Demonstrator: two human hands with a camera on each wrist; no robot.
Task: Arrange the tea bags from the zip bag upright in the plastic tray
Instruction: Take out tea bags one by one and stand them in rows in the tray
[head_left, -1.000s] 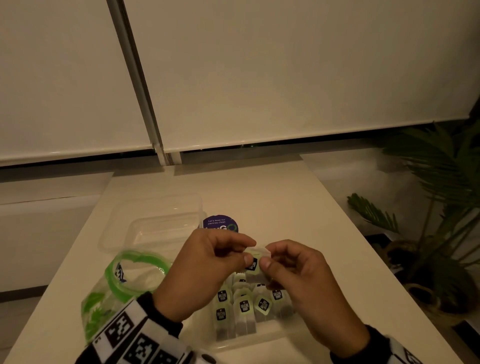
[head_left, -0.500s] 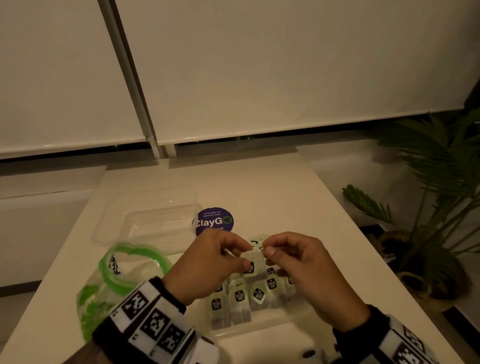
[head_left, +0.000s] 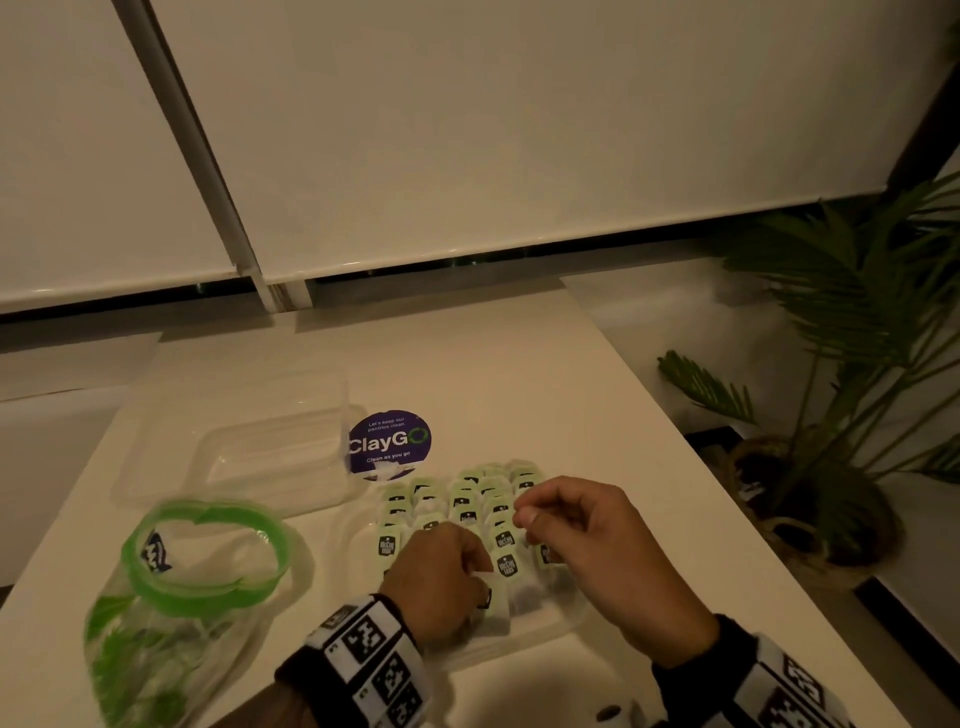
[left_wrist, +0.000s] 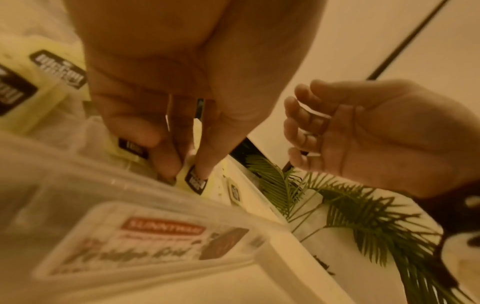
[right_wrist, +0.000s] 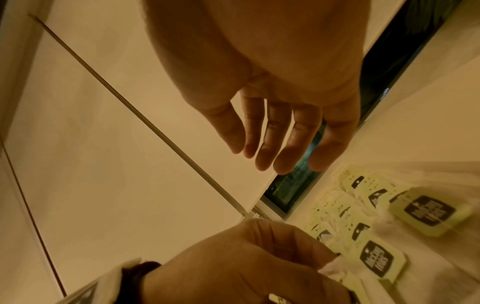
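Note:
A clear plastic tray (head_left: 550, 631) near the table's front holds several rows of upright green-tagged tea bags (head_left: 470, 512). My left hand (head_left: 441, 571) is low at the tray's near row. It pinches one tea bag (head_left: 493, 603) by its top, and the left wrist view shows thumb and fingers closed on the tag (left_wrist: 196, 181). My right hand (head_left: 571, 525) hovers just above the bags on the right, fingers relaxed and holding nothing, as the right wrist view shows (right_wrist: 280, 144). The zip bag (head_left: 202, 561) with a green seal lies open at the left.
The tray's clear lid (head_left: 234, 452) lies behind the zip bag. A round purple ClayGo sticker (head_left: 389, 441) is on the white table (head_left: 519, 374). A potted palm (head_left: 857, 338) stands beyond the table's right edge. Window blinds fill the back.
Both hands held one tea bag above the tray. Now the left hand has lowered it into the near row, and the right hand has let go and opened.

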